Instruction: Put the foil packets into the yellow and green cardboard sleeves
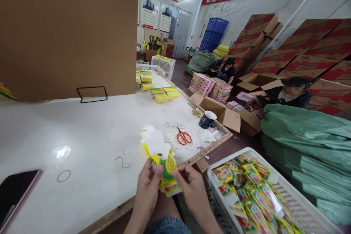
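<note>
Both my hands hold a yellow and green printed packet [168, 170] just over the table's front edge. My left hand [148, 181] pinches its left side, and my right hand [190, 182] grips the right side between thumb and fingers. The packet's upper part is spread, with two yellow flaps standing up. Right behind it lie white paper pieces [156, 140] on the white table [90, 131]. Red-handled scissors [184, 137] rest farther back among several loose rubber bands. To my right, a white plastic basket [212, 175] holds many similar yellow packets [257, 197].
A dark mug [207, 120] stands near the table's right edge. Bundled yellow packets [164, 94] sit farther back. A phone [18, 197] lies at left, below a large cardboard sheet [68, 36]. Two people sit beyond, among cartons [290, 62] and green sacks [304, 131].
</note>
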Demonstrator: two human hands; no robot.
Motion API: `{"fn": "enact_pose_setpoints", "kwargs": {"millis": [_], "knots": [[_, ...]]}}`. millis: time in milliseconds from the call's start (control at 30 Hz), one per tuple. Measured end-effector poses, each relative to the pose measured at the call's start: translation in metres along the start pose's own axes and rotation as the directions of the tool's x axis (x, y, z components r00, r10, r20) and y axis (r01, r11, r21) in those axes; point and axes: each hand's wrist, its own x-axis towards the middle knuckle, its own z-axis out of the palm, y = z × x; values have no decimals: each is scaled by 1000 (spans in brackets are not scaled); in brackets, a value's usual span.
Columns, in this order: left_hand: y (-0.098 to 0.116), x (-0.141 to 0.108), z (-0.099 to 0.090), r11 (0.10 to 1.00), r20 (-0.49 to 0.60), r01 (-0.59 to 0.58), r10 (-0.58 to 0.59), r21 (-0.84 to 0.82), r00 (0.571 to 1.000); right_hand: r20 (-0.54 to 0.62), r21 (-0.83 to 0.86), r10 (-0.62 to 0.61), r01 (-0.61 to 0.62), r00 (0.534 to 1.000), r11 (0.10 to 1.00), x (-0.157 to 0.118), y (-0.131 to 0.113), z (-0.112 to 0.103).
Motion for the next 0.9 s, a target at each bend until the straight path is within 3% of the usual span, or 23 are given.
{"fn": "enact_pose_setpoints", "kwargs": {"millis": [133,367,533,633,767,900], "knots": [[7,-7,6,995,-28,-89,90,56,996,-35,-87,-45,42,998,995,2,-1,-4],[23,-15,7,988,201,-20,-12,156,980,201,56,-127,118,971,991,8,-29,-20],[24,-21,5,995,342,67,-89,75,935,326,-25,-115,130,938,991,14,-42,-35],[21,-25,8,994,405,104,-106,28,908,308,-110,-126,167,943,980,16,-43,-39],[15,-24,8,994,383,108,-98,-5,919,203,-91,-178,200,963,976,16,-39,-37],[13,-21,5,991,371,119,-131,55,919,194,-151,-239,270,951,951,18,-40,-39]]}}
